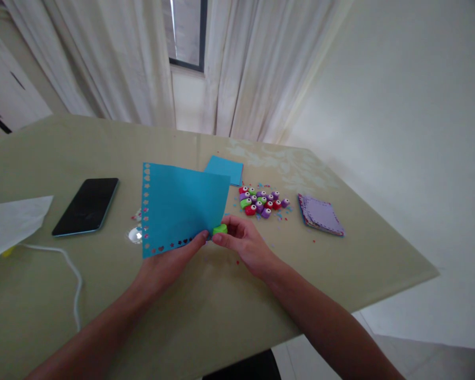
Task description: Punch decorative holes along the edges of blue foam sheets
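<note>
My left hand (pixel 170 264) pinches the lower edge of a blue paper sheet (pixel 180 206) and holds it tilted up off the table. Small shapes are punched along the sheet's left and bottom borders. My right hand (pixel 243 241) grips a small green paper punch (pixel 220 229) at the sheet's lower right corner, its fingers closed round it. The two hands almost touch there.
A cluster of small red, purple and green punches (pixel 261 202) lies beyond my right hand, with paper bits scattered around. A stack of purple cards (pixel 320 214) sits at the right, another blue sheet (pixel 225 169) behind. A black phone (pixel 86 205), white paper (pixel 11 221) and a white cable (pixel 73 274) lie left.
</note>
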The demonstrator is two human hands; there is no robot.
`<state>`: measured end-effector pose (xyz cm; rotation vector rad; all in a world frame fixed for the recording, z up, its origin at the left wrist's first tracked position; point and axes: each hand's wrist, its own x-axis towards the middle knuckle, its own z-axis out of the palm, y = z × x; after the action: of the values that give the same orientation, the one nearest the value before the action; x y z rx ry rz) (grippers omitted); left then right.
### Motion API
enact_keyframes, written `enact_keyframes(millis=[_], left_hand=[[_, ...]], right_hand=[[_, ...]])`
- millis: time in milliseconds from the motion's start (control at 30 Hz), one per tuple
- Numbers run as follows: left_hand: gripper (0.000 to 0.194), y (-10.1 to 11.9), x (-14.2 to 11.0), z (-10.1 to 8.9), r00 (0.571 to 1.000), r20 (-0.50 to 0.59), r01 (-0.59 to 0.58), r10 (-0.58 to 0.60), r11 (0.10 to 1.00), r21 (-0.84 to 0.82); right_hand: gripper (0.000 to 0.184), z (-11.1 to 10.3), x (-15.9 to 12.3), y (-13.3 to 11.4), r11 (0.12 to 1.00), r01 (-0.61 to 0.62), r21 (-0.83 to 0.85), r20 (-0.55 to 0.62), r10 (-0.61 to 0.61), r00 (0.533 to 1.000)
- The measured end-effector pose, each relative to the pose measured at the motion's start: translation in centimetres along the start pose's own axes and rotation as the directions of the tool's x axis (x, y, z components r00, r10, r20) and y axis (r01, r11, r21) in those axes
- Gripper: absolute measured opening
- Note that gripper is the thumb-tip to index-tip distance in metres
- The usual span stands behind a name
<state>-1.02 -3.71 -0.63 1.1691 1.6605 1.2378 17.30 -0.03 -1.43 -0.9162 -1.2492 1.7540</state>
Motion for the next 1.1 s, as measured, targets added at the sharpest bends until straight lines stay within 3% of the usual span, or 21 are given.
enact_keyframes(millis=[200,367,467,567,667,733,800,867,967,1100], left_hand=[[0.045,-0.6,0.1,-0.1,0.999,0.028,-0.040,0.035,0.980,0.196],[0.041,-0.2,0.2,-0.5,0.994,0.044,0.096,-0.102,0.987,0.132],[0.039,0.0,0.3,-0.8,0.992,0.020,0.123,-0.126,0.985,0.117],[0.031,-0.4,0.5,-0.8,0.986,-0.018,0.167,-0.166,0.977,0.130],[0.028,-1.2,0.8,-0.8,0.985,-0.013,0.172,-0.172,0.977,0.128],[0.031,-1.3,0.8,-0.7,0.986,-0.001,0.165,-0.166,0.981,0.099],[0.033,-1.0,0.8,-0.7,0.980,0.039,0.191,-0.195,0.978,0.087],[0.033,-0.3,0.7,-0.7,0.970,0.075,0.224,-0.231,0.970,0.095],[0.033,0.7,0.6,-0.8,0.963,0.077,0.244,-0.257,0.959,0.142],[0.034,1.0,0.7,-0.8,0.968,0.051,0.232,-0.247,0.952,0.200]], right_hand=[[0.040,-0.1,0.1,0.3,1.000,-0.015,0.026,-0.009,0.015,1.000],[0.046,-0.4,0.2,0.4,0.998,0.018,0.062,-0.046,-0.015,0.999],[0.038,-1.0,0.4,0.2,0.994,0.096,0.053,-0.149,-0.087,0.985],[0.032,-2.5,0.8,-0.2,0.977,0.205,-0.059,-0.283,-0.214,0.935],[0.037,-5.3,1.8,-1.4,0.924,0.296,-0.244,-0.392,-0.373,0.841],[0.041,-7.6,2.9,-2.8,0.848,0.296,-0.439,-0.428,-0.487,0.761],[0.040,-10.0,4.4,-4.6,0.693,0.154,-0.704,-0.392,-0.560,0.730],[0.037,-12.1,6.1,-6.3,0.431,-0.136,-0.892,-0.357,-0.489,0.796],[0.035,-13.9,8.7,-7.9,0.310,-0.262,-0.914,-0.377,-0.406,0.833],[0.031,-14.7,11.0,-8.0,0.198,-0.354,-0.914,-0.401,-0.308,0.863]])
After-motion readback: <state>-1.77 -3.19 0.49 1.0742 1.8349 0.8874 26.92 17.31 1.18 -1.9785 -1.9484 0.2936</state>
